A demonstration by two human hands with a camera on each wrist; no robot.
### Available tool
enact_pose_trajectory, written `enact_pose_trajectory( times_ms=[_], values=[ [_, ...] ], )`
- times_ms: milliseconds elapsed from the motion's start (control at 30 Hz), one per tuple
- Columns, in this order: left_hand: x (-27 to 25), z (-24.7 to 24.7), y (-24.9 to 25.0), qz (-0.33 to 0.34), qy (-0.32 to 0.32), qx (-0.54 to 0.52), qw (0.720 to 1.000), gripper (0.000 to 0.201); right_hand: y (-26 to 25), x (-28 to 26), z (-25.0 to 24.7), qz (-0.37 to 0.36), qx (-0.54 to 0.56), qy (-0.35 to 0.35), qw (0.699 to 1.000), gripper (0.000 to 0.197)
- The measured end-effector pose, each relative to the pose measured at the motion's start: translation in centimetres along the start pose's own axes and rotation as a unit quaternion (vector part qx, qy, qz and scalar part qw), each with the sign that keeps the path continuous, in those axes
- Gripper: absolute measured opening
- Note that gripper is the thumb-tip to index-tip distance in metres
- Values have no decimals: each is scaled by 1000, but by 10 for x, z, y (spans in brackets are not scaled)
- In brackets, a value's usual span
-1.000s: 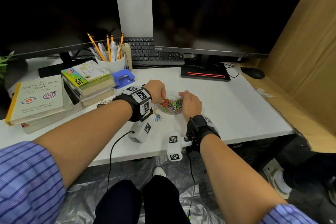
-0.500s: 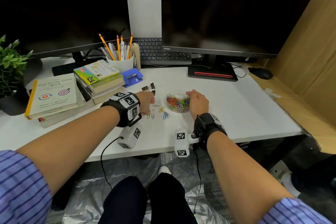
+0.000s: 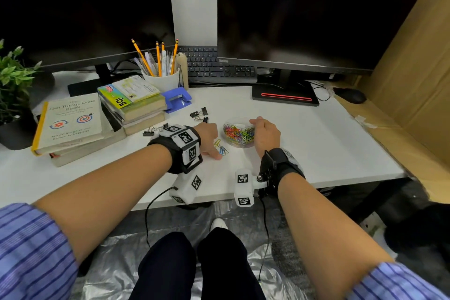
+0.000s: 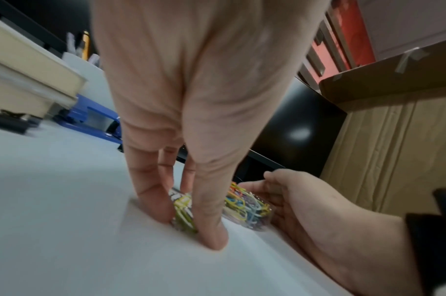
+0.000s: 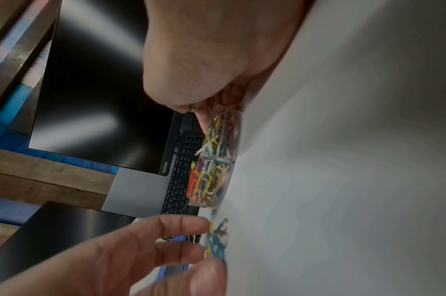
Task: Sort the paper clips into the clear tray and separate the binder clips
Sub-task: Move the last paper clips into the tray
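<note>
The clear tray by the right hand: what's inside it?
The clear tray holds a heap of coloured paper clips, seen through its wall. The right hand covers its far side, so whatever lies there is hidden.

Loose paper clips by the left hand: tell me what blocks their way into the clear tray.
Nothing visible. The loose paper clips lie on bare desk beside the clear tray, under the left hand; the right hand holds the tray's far side.
</note>
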State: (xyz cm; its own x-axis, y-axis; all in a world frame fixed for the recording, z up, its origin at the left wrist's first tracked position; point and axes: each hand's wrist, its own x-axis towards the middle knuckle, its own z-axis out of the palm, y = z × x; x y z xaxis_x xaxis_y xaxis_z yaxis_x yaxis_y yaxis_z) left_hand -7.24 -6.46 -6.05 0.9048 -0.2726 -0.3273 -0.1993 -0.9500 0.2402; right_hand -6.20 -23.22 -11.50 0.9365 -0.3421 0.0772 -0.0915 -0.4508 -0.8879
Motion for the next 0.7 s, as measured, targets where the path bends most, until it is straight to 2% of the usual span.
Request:
enact_pose_trajectory(
  times_ms=[133,267,400,567,700],
  values=[
    [0,2,13,28,25,3,999,60,-1,-1,0,-2,3,2,1000,44],
    [8,5,18,26,24,-14,999,32,-1,-1,0,1,14,8,1000,43],
    [11,6,17,13,50,-22,998,12,-2,-2,1,1,19,9,1000,44],
    [15,4,14,38,66,-18,997,22,-2,-2,0,5,18,14,1000,44],
    [17,2,5,58,82,-20,995,20,-2,-2,-1,9,30,17,999,44]
  ],
)
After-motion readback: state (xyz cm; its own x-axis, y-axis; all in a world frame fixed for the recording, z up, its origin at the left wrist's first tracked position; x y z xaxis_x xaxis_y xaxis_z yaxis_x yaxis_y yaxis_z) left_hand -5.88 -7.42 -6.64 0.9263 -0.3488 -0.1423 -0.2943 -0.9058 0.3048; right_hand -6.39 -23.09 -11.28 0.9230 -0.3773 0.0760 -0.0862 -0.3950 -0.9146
